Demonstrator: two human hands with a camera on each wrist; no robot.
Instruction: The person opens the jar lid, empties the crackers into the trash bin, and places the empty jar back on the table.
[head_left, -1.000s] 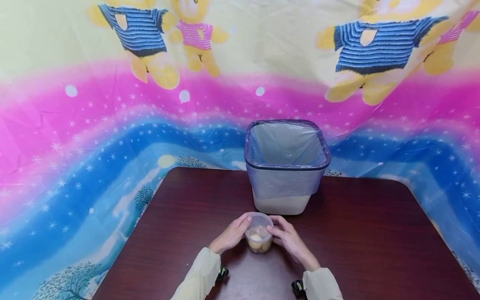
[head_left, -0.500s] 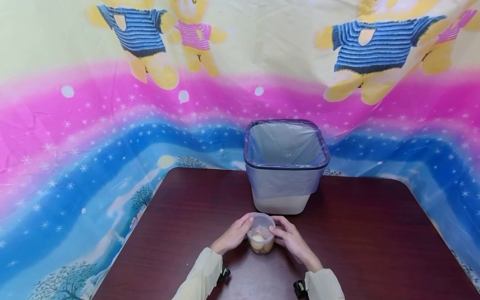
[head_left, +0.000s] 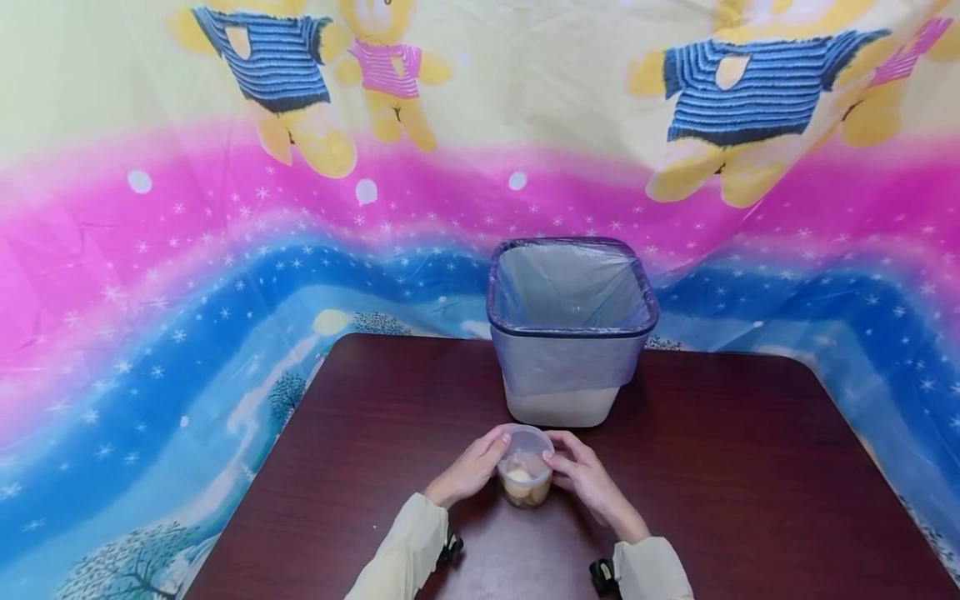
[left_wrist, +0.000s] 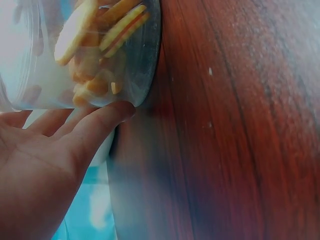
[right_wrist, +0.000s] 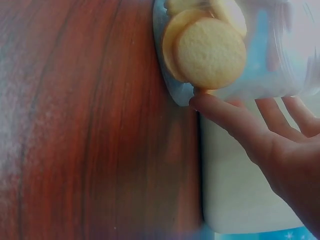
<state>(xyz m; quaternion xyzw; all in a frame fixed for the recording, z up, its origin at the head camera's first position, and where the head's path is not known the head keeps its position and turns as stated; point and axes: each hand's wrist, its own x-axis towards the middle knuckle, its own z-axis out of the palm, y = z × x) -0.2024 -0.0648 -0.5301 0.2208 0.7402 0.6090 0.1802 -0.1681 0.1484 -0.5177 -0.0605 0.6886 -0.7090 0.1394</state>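
Observation:
A clear round plastic tub [head_left: 527, 479] stands upright on the table, its top uncovered, just in front of the bin. Inside it lie several round, pale yellow cookies [right_wrist: 212, 54]; in the left wrist view one shows a reddish filling between two layers, a sandwich cookie [left_wrist: 124, 31]. My left hand [head_left: 468, 468] grips the tub's left side, with a fingertip low on the wall near the base. From the right, my right hand [head_left: 588, 479] holds the opposite side, fingers along the wall. Parts of the fingers are hidden behind the tub.
A pale bin [head_left: 562, 408] lined with a thin plastic bag stands on the table behind the tub, its dark rim upward. The dark red-brown wooden table [head_left: 750, 467] reaches back to a patterned cloth [head_left: 450, 192] with teddy bears.
Both hands and the tub have shifted slightly to the right. Their hold on it looks the same, and the bin stays in place.

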